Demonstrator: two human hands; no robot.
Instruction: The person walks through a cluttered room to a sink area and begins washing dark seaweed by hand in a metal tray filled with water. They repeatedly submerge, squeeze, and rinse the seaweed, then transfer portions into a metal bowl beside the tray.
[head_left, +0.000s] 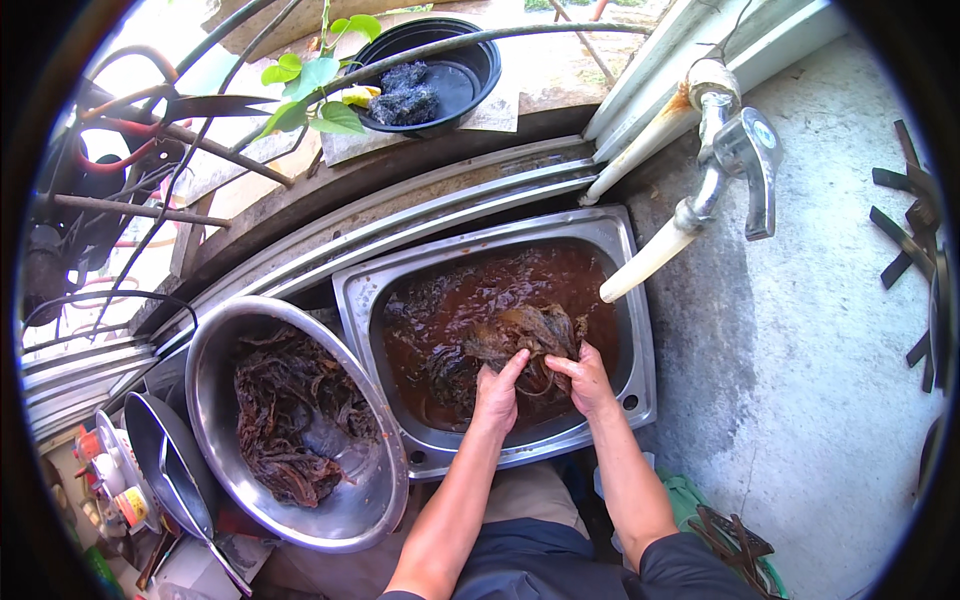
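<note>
A brown, wet leafy clump (529, 324), which looks like preserved greens, is pinched between my two hands over the stainless steel sink (643, 390). My left hand (498, 396) grips its near left side, with the thumb on top. On the right edge, my right hand (588, 381) holds it between thumb and fingers. Murky reddish-brown water (450, 289) fills the sink, and more dark leaves (450, 367) float in it. Left of the sink, a tilted stainless steel basin (375, 501) holds a heap of similar dark brown leaves (289, 420).
A metal tap (712, 176) with a pale spout pipe (646, 259) reaches over the sink's right side. Behind, a black plastic tub (461, 82) holds scouring pads (405, 94) on a ledge. Scissors (217, 106) hang upper left. A frying pan (169, 457) stands left of the basin.
</note>
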